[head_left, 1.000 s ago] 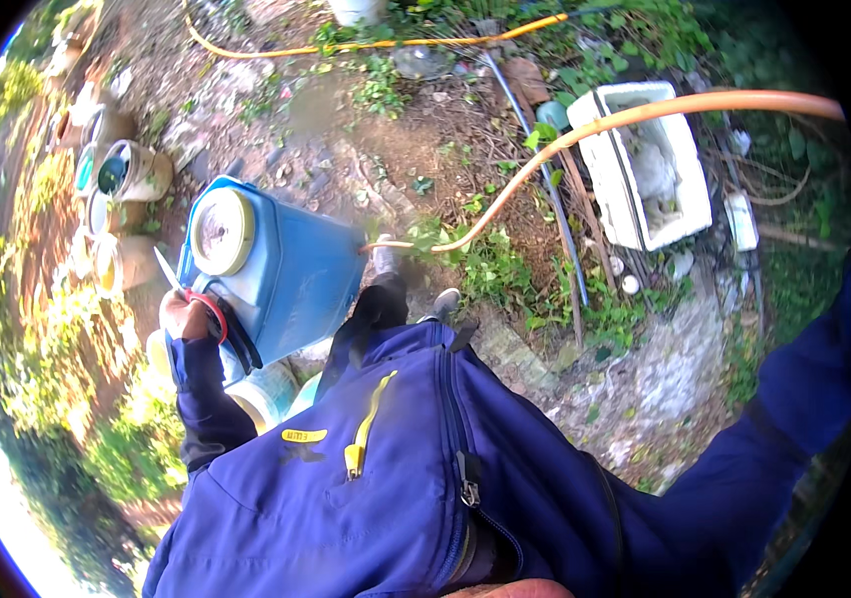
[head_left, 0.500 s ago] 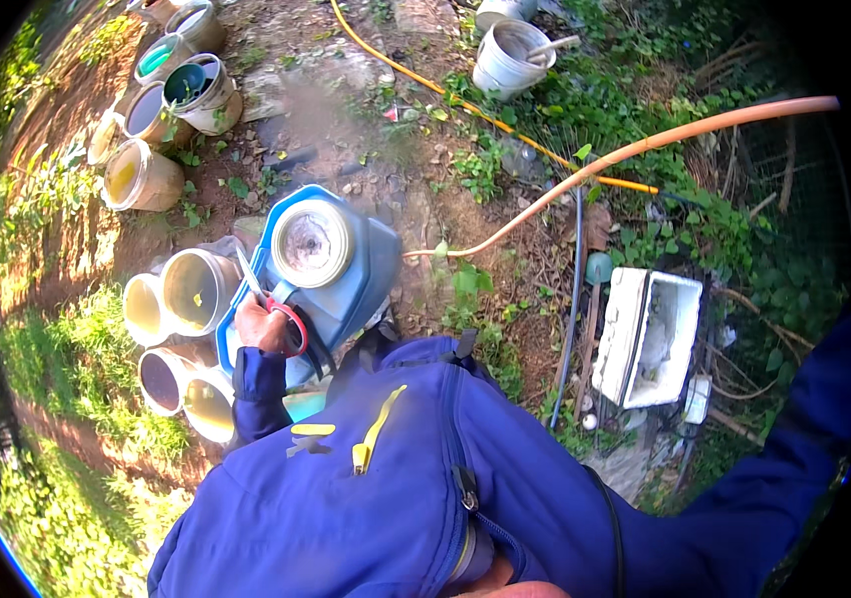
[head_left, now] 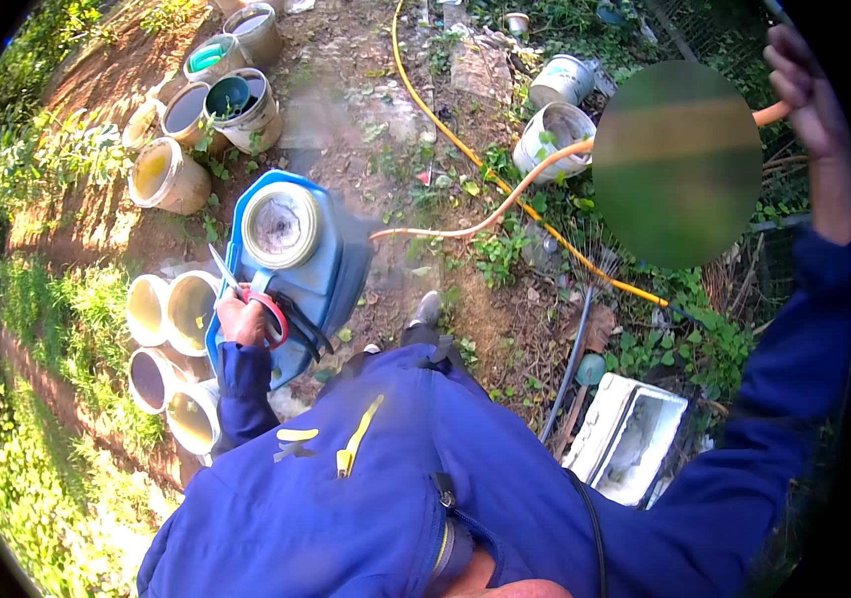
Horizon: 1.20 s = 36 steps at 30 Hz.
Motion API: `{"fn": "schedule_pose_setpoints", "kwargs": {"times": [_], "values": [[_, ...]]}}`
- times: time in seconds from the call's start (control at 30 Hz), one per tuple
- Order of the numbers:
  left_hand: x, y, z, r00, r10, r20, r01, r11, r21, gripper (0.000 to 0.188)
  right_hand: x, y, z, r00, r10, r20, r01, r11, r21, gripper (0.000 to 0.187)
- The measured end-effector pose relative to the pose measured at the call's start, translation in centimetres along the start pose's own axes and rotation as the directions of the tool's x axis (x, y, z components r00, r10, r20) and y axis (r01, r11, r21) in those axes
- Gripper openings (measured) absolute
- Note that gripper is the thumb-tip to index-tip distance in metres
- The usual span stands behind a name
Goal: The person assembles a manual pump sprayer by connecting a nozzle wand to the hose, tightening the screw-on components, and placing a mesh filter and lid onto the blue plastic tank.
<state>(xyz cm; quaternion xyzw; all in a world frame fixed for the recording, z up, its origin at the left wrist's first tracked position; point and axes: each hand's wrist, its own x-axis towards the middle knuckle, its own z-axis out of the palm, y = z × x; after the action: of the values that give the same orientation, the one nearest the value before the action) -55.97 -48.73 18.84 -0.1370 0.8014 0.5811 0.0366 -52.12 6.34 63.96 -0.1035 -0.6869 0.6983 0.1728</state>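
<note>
My left hand [head_left: 239, 319] is closed around a pair of red-handled scissors [head_left: 276, 317], their blades pointing up and left. It lies against the near left edge of a blue plastic container [head_left: 331, 264]; whether it also grips that container is hidden. A round white-rimmed opening or lid [head_left: 281, 225] sits on the container's top, and a dark strap [head_left: 308, 329] lies beside the scissors. Raised at the far right, my right hand [head_left: 806, 95] has its fingers curled at the orange hose [head_left: 485, 217]. A blurred round patch covers part of that hose.
Several buckets stand at left, including a pale bucket [head_left: 168, 179] and a yellowish bucket [head_left: 193, 417]. A white bucket [head_left: 555, 135] is at the far right. A yellow hose [head_left: 445, 128] crosses the ground. A white foam box [head_left: 595, 434] lies near my right arm.
My right hand has come into view at the upper right, where the orange hose now meets it. The view has shifted; my left hand still holds the scissors by the container.
</note>
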Motion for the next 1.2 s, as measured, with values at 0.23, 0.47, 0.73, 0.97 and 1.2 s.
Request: {"fn": "schedule_pose_setpoints", "kwargs": {"times": [0.23,0.47,0.73,0.97,1.2], "values": [[3.2,4.8,2.6,0.988,-0.039,-0.147,0.059,0.989,0.138,0.015,4.3,21.8,6.8,0.988,-0.008,0.156,-0.007,0.996,0.093,0.018],[8.5,4.8,4.9,0.962,-0.104,-0.251,0.154,0.970,0.189,0.014,3.8,31.5,13.4,0.960,-0.003,0.279,0.016,0.999,-0.045,0.020],[17.6,4.1,6.4,0.949,-0.158,-0.273,0.221,0.950,0.218,0.017,13.5,34.4,19.9,0.862,-0.075,0.501,0.175,0.972,-0.155,0.020],[28.2,4.5,9.6,0.943,-0.320,-0.092,0.329,0.936,0.124,0.017,27.5,34.3,25.8,0.853,-0.029,0.521,0.165,0.962,-0.217,0.019],[39.3,11.3,13.2,0.948,-0.316,0.030,0.315,0.948,0.041,0.021,40.4,32.1,27.2,0.985,-0.057,0.161,0.048,0.997,0.061,0.013]]}}
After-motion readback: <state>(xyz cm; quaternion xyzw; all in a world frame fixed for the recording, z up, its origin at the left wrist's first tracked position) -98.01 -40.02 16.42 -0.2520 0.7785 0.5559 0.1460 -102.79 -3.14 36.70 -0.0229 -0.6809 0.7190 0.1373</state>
